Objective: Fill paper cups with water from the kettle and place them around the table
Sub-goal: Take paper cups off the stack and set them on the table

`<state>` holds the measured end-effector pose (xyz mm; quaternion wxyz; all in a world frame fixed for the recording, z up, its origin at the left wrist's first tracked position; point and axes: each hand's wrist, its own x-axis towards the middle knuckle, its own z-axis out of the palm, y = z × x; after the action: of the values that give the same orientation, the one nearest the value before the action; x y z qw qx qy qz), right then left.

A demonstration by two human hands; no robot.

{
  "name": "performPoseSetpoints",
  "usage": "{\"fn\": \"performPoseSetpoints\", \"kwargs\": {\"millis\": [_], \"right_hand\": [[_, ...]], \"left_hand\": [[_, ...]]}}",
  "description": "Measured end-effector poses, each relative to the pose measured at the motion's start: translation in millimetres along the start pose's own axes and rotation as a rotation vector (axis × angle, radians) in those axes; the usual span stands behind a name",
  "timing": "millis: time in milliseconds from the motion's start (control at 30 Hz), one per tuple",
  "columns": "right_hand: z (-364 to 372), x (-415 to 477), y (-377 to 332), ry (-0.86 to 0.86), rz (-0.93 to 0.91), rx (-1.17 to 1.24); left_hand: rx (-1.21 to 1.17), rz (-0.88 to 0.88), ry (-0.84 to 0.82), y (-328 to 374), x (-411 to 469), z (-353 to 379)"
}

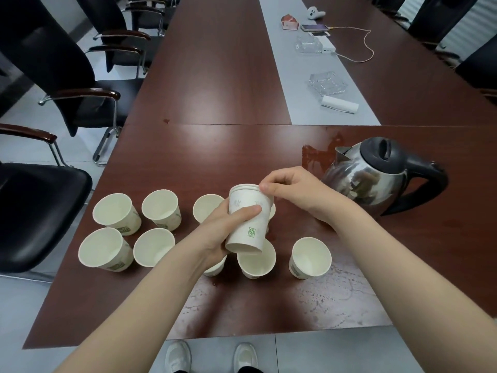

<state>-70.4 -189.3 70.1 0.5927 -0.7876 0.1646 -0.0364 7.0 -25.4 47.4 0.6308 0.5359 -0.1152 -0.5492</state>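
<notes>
- Several paper cups nested into one stack (248, 219) are held above the near part of the counter (215, 157), tilted so the base faces the camera and the rims point away.
- Left hand (226, 230) grips the stack around its side, with the thumb lying across the front of the outer cup.
- Right hand (293, 189) has its fingers curled and pinches the stacked rims at the far end.
- Nine loose cups stand mouth-up on the counter in two rough rows beneath and beside the stack.
- Far row: one cup at the left (117, 211), a second just beside it (161, 208), a third (205, 208) partly behind the left hand, and a fourth barely showing behind the stack.
- Near row: two cups at the left (103, 249) (153, 247), one largely hidden under the left wrist, one directly below the stack (256, 261), and one off to the right (309, 257).
- Steel kettle (371, 181) with a black lid and handle sits to the right of the hands, spout pointing left, with a wet patch (317, 154) just beyond the spout.
- Farther along the counter lie two glass ashtrays (326, 83), a white roll (340, 104) and a phone (314, 27) on a cable.
- Black chairs (40, 211) line the left side.
</notes>
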Motion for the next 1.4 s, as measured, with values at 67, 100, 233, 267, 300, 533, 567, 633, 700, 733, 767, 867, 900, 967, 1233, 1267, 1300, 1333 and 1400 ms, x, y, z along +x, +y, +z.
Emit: {"fn": "performPoseSetpoints", "kwargs": {"millis": [67,100,233,267,300,533,567,633,700,733,767,867,900,967,1233,1267,1300,1333,1400], "right_hand": [[-3,-2,1,-0.002,-0.003,0.022],[-4,-3,1,-0.006,-0.002,0.027],[-7,-6,1,-0.008,0.0,-0.02],[-7,-7,1,0.0,0.001,-0.041],[-6,-6,1,0.01,0.001,-0.061],[-1,-4,3,0.115,0.011,-0.192],[0,-4,4,0.126,0.015,-0.205],[1,-4,3,0.145,0.025,-0.219],[1,-3,3,0.15,0.039,-0.238],[1,-3,3,0.154,0.043,-0.246],[2,-3,4,0.157,0.046,-0.253],[4,-2,4,0.168,0.046,-0.292],[4,-1,5,0.173,0.044,-0.304],[6,0,5,0.195,0.041,-0.319],[7,0,0,0.228,0.032,-0.408],[6,-1,-1,0.23,0.039,-0.423],[5,-1,-1,0.235,0.046,-0.437],[5,0,-1,0.243,0.052,-0.448],[6,1,-2,0.26,0.065,-0.469]], "left_hand": [[0.031,-0.003,-0.038,-1,1,4],[0.044,-0.004,-0.051,-1,1,5],[0.086,-0.036,-0.086,-3,4,5],[0.089,-0.043,-0.085,-2,5,6],[0.093,-0.049,-0.083,-2,6,6],[0.118,-0.114,-0.026,5,8,10],[0.124,-0.13,-0.012,6,9,11],[0.139,-0.151,0.008,9,9,12],[0.147,-0.17,0.004,11,9,12],[0.154,-0.176,0.003,12,10,12],[0.162,-0.184,0.007,13,10,12],[0.173,-0.218,0.015,15,10,11],[0.167,-0.224,0.01,16,11,10],[0.155,-0.219,0.017,18,11,11],[0.428,-0.186,0.104,5,7,18],[0.452,-0.181,0.111,5,8,18],[0.472,-0.179,0.119,6,10,18],[0.489,-0.177,0.128,6,11,18],[0.515,-0.173,0.146,7,15,18]]}}
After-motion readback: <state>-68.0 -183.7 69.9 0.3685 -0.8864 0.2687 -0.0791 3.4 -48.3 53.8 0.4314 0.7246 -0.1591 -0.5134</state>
